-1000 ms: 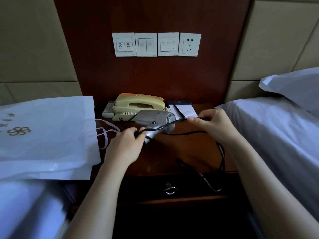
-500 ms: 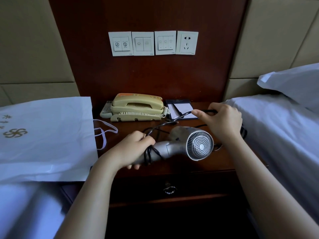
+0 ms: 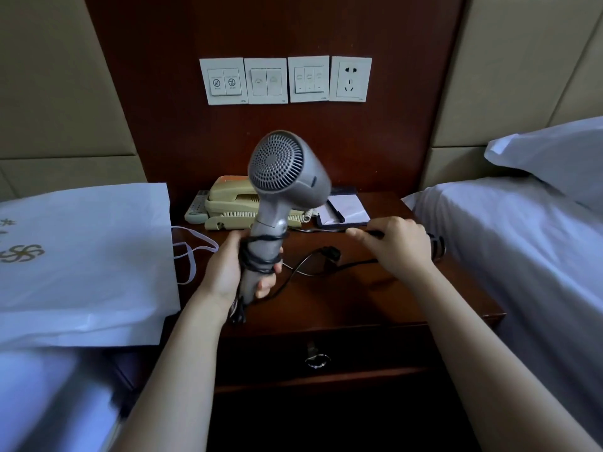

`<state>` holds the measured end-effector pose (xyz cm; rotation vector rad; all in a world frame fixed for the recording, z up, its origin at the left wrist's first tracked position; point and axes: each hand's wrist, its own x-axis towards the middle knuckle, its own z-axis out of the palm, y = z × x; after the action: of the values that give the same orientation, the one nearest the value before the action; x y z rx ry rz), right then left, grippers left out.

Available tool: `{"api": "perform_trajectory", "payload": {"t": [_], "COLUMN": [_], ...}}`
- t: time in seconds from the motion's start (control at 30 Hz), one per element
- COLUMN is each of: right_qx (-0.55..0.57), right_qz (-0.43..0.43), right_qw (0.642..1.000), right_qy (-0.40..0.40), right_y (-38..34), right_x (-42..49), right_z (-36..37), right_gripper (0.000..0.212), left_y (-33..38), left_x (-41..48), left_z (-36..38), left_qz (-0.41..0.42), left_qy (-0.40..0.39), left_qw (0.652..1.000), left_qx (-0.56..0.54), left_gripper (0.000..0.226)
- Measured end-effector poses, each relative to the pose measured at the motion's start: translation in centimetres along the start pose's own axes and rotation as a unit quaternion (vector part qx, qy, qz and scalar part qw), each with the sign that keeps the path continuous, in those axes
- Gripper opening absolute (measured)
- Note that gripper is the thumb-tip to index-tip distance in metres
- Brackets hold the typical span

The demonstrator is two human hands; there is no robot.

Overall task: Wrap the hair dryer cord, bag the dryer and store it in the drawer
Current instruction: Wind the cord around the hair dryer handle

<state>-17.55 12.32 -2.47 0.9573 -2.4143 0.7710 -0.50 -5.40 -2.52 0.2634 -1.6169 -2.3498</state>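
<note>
**Q:** Head view. Position of the hair dryer (image 3: 287, 177)?

**A:** Raised upright above the nightstand (image 3: 408, 305), in front of the telephone (image 3: 228, 197), with the grille toward the camera. Clamped by the handle in the left hand (image 3: 228, 272), which curls fully round it.

**Q:** Condition of the cord (image 3: 261, 256)?

**A:** Wound in several turns round the handle, just above the grip. Slack beyond that, looping over the nightstand top and running to the right hand (image 3: 394, 246). Possibly ending in a plug (image 3: 329, 252) near the loop, though too dark to confirm.

**Q:** Right hand?

**A:** Closed in a pinch on the free length of cord. Held just above the wood, well apart from the dryer.

**Q:** Handling notes?

**A:** Judged light and rigid, with a smooth plastic shell, so likely slippery.
- Take hold at the handle only, never at the grille.
- Never lift by the cord.
- Treat the cord as flexible but springy.
- Keep tension on it while winding, or expect the turns to loosen.
- Pin the final turn under the left thumb before letting go with the right.

**Q:** Remaining items?

**A:** The white bag (image 3: 85, 256) lies flat at left against the nightstand edge, with its loop handles draped onto the wood. The drawer (image 3: 359, 353) sits shut below the top. Winding appears partly complete. Bagging and storing not yet begun.
</note>
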Motion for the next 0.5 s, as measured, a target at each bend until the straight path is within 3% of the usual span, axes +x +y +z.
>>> {"api": "perform_trajectory", "payload": {"t": [0.17, 0.3, 0.4, 0.5], "right_qx": [0.002, -0.015, -0.021, -0.008], "right_qz": [-0.103, -0.221, -0.295, -0.332], "right_qw": [0.994, 0.97, 0.944, 0.928], "right_qy": [0.025, 0.1, 0.144, 0.167], "right_y": [-0.2, -2.4, -4.8, -6.4], "right_x": [-0.3, -0.5, -0.5, -0.8], "right_z": [-0.6, -1.9, -2.8, -2.7], "right_gripper": [0.06, 0.047, 0.043, 0.037], "left_y": [0.2, 0.5, 0.4, 0.1], "left_x": [0.8, 1.4, 1.7, 1.3], "left_z": [-0.5, -0.4, -0.2, 0.5], "left_qz": [-0.033, -0.065, -0.051, 0.007], "left_qy": [0.095, 0.169, 0.275, 0.35], "left_qw": [0.994, 0.983, 0.959, 0.917], "left_qx": [-0.031, -0.037, 0.039, 0.191], "left_gripper": [0.049, 0.05, 0.046, 0.045]}}
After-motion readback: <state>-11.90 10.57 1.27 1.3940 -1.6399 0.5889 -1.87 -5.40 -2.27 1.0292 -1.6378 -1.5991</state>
